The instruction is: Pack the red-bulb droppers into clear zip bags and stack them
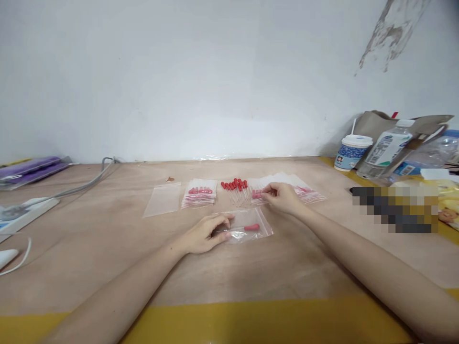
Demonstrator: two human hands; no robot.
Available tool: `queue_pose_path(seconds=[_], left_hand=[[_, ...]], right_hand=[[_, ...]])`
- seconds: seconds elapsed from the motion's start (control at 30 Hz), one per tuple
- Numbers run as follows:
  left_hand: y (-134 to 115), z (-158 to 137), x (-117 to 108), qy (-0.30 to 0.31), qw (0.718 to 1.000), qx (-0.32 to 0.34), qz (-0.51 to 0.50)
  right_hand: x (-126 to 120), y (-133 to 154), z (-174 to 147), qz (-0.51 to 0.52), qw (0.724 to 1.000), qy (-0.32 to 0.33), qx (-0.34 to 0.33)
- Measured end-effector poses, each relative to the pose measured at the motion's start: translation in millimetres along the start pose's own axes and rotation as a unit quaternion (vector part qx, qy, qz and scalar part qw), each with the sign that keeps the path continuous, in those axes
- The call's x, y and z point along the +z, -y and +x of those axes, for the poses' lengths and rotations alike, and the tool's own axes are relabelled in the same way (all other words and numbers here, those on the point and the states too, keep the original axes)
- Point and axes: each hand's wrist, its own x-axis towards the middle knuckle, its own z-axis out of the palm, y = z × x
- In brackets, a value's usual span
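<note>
One dropper point(251, 227) was bagged; loose droppers point(235, 183) lay past the left hand point(207, 232).
Its fingers rested spread; right hand's point(283, 197) grip, couldn't tell.

A white wall point(179, 71) is rising behind the wood-toned table point(71, 267), with a brown, worn patch point(390, 36) showing at upper right. On the far left, purple packets point(34, 169) are lying near the wall, and a grey cable point(84, 187) is running across to a white power strip point(42, 209). Nearer, a thin white cord point(29, 247) is curving beside a white object point(7, 258). On the right, a lidded paper cup point(351, 155) is standing beside a white-capped clear bottle point(389, 147), a grey-brown bag point(376, 123) is sitting behind them, and a yellow packet point(448, 193) is lying closer.
</note>
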Motion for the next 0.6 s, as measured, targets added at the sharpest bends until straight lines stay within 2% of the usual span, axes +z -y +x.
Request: queue_pose_path(seconds=[0.13, 0.3, 0.5, 0.6], left_hand=[[-1.2, 0.3, -1.2, 0.008, 1.0, 0.001, -0.004], [2.2, -1.6, 1.6, 0.003, 1.0, 0.006, 0.009], [5.2, -2.1, 4.8, -0.025, 0.999, 0.025, 0.026], [5.8, -1.1, 4.8, -0.017, 0.999, 0.023, 0.033]], right_hand=[[20.2, 13.6, 26.1, -0.113, 0.993, 0.032, -0.004], [42.5, 16.8, 50.2, -0.192, 0.979, 0.047, 0.042], [41.4, 6.1, 56.9, -0.233, 0.965, 0.045, 0.113], [42.3, 9.0, 59.4, -0.228, 0.963, 0.055, 0.129]])
